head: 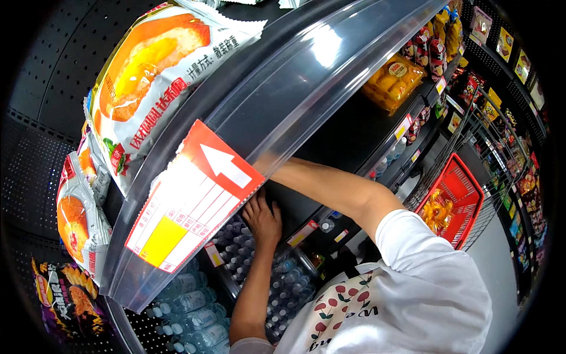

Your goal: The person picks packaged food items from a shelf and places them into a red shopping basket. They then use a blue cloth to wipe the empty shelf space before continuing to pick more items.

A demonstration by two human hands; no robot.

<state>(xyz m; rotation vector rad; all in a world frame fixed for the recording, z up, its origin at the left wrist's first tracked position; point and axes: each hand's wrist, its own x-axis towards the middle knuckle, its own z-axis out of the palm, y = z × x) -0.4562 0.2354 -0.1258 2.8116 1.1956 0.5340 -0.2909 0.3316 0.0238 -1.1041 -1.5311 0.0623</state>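
Note:
My left hand (pixel 265 219) lies palm down on the dark shelf (pixel 287 212) under the upper shelf. Its fingers are slightly apart, with nothing seen in them, and some tips pass behind a price label (pixel 194 199). My right forearm (pixel 318 177) reaches in over the same lower shelf. The right hand itself is hidden behind the upper shelf's clear front strip (pixel 300 124). On that upper shelf, close to the view, lie a large bread packet (pixel 154 75) and smaller bread packets (pixel 82 225). Farther along the lower shelf sits a yellow bread pack (pixel 393 84).
Water bottles (pixel 194 305) fill the space below, beside rows of dark bottles (pixel 239 243). A dark snack bag (pixel 66 301) lies at lower left. A wire shopping cart (pixel 504 163) with a red basket (pixel 471 194) holding yellow packets (pixel 437 212) stands at right, before snack shelves (pixel 526 177).

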